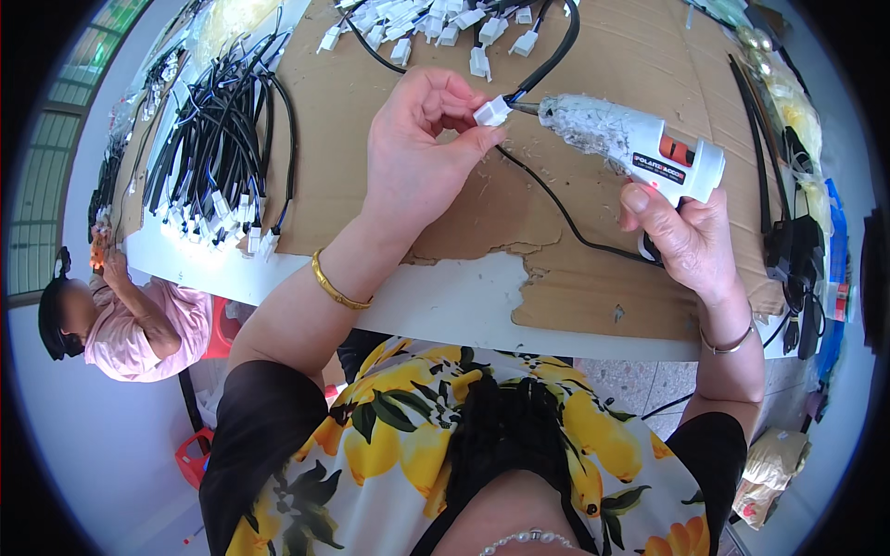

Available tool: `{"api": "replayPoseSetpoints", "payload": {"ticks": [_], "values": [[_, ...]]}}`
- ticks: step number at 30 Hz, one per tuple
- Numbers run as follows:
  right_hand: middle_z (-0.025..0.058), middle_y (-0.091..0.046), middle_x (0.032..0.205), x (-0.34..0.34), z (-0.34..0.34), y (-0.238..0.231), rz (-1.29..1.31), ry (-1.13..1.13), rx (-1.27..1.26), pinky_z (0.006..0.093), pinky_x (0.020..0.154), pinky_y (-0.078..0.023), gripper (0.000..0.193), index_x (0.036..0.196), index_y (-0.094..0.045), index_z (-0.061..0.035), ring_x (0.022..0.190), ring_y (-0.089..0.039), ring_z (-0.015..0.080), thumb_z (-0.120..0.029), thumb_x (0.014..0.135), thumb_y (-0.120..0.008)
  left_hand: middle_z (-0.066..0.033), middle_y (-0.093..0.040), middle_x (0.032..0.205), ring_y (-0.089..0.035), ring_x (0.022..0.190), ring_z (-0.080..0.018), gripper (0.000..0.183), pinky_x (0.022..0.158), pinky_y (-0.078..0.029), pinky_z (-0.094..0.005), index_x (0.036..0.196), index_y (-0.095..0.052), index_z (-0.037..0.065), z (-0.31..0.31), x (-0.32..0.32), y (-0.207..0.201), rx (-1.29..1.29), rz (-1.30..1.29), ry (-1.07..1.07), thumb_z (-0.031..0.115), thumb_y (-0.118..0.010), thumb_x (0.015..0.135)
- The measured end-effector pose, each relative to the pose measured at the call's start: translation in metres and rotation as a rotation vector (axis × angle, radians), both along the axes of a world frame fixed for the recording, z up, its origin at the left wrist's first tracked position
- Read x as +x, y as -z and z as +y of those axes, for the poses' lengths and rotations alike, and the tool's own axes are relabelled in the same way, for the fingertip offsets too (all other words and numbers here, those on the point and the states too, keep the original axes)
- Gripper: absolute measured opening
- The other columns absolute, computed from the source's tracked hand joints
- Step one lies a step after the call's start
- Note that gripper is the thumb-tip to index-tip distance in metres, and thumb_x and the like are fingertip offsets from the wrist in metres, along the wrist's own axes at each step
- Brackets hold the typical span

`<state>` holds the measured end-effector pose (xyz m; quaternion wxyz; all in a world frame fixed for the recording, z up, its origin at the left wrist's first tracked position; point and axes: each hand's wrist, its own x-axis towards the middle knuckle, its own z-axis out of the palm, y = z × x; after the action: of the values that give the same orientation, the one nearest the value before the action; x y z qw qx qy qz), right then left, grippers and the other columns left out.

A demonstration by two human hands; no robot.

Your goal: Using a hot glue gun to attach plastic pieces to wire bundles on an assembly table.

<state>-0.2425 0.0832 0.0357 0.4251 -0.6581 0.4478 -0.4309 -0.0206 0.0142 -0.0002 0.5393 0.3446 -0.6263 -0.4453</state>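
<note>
Between its thumb and fingers, my left hand pinches a small white plug connector. A black cable runs from the connector up and away from me. My right hand is wrapped round the grip of a white hot glue gun, whose front is crusted with glue. The gun's metal nozzle points left, right at the wire end of the connector. Whether fresh glue is coming out is too small to tell. A thin black power cord leads from the gun's handle across the cardboard.
A torn cardboard sheet covers the white table. Bundled black cables with white connectors lie at the left. More white connectors are heaped at the far edge. Black adapters sit at the right. A person in pink works at far left.
</note>
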Motion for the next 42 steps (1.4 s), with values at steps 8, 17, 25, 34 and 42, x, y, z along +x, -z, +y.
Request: {"api": "replayPoseSetpoints", "payload": {"ticks": [8,17,25,34,42], "values": [[-0.0038,-0.053,0.067,0.0009,0.0002,0.0039,-0.030,0.006,-0.018,0.0172,0.051,-0.036,0.025,0.101,-0.057,-0.0008,0.057,-0.044,0.0025,-0.015,0.081,-0.063,-0.0057,-0.060,0.079,-0.057,0.073,-0.0091,0.031,0.066,-0.048,-0.0221,0.090,-0.048,0.001,-0.0003,0.0001,-0.0003,-0.022,-0.045,-0.028,-0.010,-0.065,0.066],[-0.0045,-0.052,0.066,-0.0015,0.0000,0.0039,-0.068,-0.013,0.023,0.0169,0.050,-0.035,0.024,0.101,-0.058,-0.0016,0.056,-0.043,0.0019,-0.015,0.081,-0.062,-0.0049,-0.060,0.077,-0.057,0.070,-0.0085,0.030,0.063,-0.047,-0.0215,0.088,-0.048,0.001,-0.0007,-0.0002,-0.0001,-0.011,-0.057,-0.051,-0.009,-0.066,0.065],[-0.0032,-0.055,0.071,-0.0002,0.0014,0.0046,-0.045,-0.006,-0.006,0.0176,0.056,-0.038,0.024,0.100,-0.058,-0.0009,0.062,-0.045,0.0028,-0.014,0.081,-0.063,-0.0060,-0.057,0.084,-0.056,0.076,-0.0098,0.032,0.066,-0.048,-0.0205,0.091,-0.047,0.002,-0.0002,0.0010,0.0007,-0.022,-0.152,-0.055,-0.012,-0.064,0.068],[-0.0030,-0.055,0.073,-0.0013,0.0012,0.0052,-0.017,-0.009,0.002,0.0184,0.058,-0.039,0.023,0.100,-0.058,-0.0013,0.064,-0.046,0.0035,-0.014,0.081,-0.063,-0.0055,-0.057,0.083,-0.056,0.072,-0.0096,0.033,0.065,-0.047,-0.0203,0.091,-0.048,0.001,0.0009,0.0003,0.0007,-0.052,-0.244,-0.100,-0.011,-0.066,0.066],[-0.0028,-0.055,0.071,-0.0011,0.0004,0.0042,0.006,-0.007,-0.013,0.0186,0.059,-0.039,0.023,0.099,-0.058,-0.0011,0.064,-0.046,0.0034,-0.015,0.081,-0.063,-0.0057,-0.058,0.083,-0.056,0.072,-0.0094,0.032,0.065,-0.047,-0.0202,0.091,-0.048,0.001,0.0000,0.0003,0.0000,-0.067,-0.248,-0.106,-0.011,-0.066,0.067]]}}
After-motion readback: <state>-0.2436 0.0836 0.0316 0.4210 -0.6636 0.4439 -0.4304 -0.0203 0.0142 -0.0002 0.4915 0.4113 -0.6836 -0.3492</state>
